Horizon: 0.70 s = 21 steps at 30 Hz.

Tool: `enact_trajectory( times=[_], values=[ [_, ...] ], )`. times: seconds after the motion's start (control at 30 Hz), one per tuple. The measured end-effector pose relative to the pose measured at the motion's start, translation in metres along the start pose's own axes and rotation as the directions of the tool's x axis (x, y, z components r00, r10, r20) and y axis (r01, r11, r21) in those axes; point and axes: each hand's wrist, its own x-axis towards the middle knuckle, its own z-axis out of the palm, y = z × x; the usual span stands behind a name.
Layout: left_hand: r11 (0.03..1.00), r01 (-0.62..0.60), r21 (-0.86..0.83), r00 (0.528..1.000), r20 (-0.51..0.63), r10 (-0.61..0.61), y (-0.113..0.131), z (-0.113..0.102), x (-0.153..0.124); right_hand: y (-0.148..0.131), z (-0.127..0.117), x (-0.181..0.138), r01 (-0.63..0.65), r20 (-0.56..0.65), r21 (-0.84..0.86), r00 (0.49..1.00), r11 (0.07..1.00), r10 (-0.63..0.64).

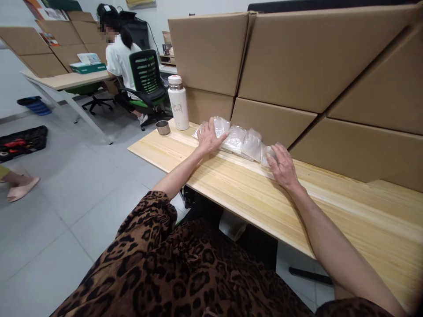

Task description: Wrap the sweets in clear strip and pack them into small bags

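Note:
A row of clear plastic packets (235, 138) lies along the back of the wooden table (228, 176), close to the cardboard boxes. What the packets contain is too unclear to name. My left hand (209, 139) rests on the row's left end, fingers stretched forward and thumb out to the right. At the other end, my right hand (283, 165) touches the last packet, its fingers extended and thumb apart. Part of the packets is hidden under both hands.
Large cardboard boxes (313, 57) are stacked like a wall behind the packets. A white bottle (179, 105) and a small metal cup (163, 127) stand at the table's left end. Beyond, a person (122, 61) sits on a green-black chair (147, 75) by another desk.

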Motion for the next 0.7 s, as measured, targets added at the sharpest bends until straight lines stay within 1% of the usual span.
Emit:
enact_trajectory(
  times=[0.07,0.13,0.2,0.27,0.37,0.43,0.57,0.63,0.7],
  values=[
    [1.000,0.018,0.005,1.000,0.014,-0.018,0.002,0.001,-0.005,0.001,0.000,-0.001,-0.002,0.006,-0.005,1.000,1.000,0.002],
    [0.999,0.049,-0.005,0.999,0.003,-0.049,0.005,0.004,-0.008,0.001,0.000,-0.001,0.002,0.008,-0.010,1.000,1.000,-0.002],
    [0.994,0.099,-0.044,0.995,-0.020,-0.100,0.008,0.006,-0.010,0.002,-0.001,-0.002,0.009,0.003,-0.013,1.000,1.000,-0.009],
    [0.987,0.120,-0.107,0.991,-0.053,-0.126,0.008,0.008,-0.010,0.002,-0.001,-0.002,0.012,-0.003,-0.013,1.000,1.000,-0.012],
    [0.974,0.082,-0.211,0.986,-0.124,-0.110,0.004,0.010,-0.009,-0.001,-0.003,-0.003,-0.002,-0.006,0.001,1.000,1.000,0.002],
    [0.960,0.041,-0.278,0.985,-0.150,-0.086,-0.003,0.010,-0.006,-0.005,-0.005,-0.002,-0.018,-0.011,0.021,1.000,1.000,0.018],
    [0.892,0.054,-0.449,0.974,-0.173,-0.146,-0.016,0.000,-0.003,-0.016,-0.014,0.003,-0.049,-0.061,0.134,0.996,0.990,0.057],
    [0.840,0.026,-0.543,0.971,-0.188,-0.151,-0.018,-0.010,-0.010,-0.028,-0.019,0.005,-0.058,-0.092,0.186,0.993,0.981,0.076],
    [0.762,-0.042,-0.646,0.975,-0.192,-0.109,-0.015,-0.019,-0.028,-0.047,-0.023,0.005,-0.080,-0.092,0.245,0.990,0.966,0.105]
  ],
)
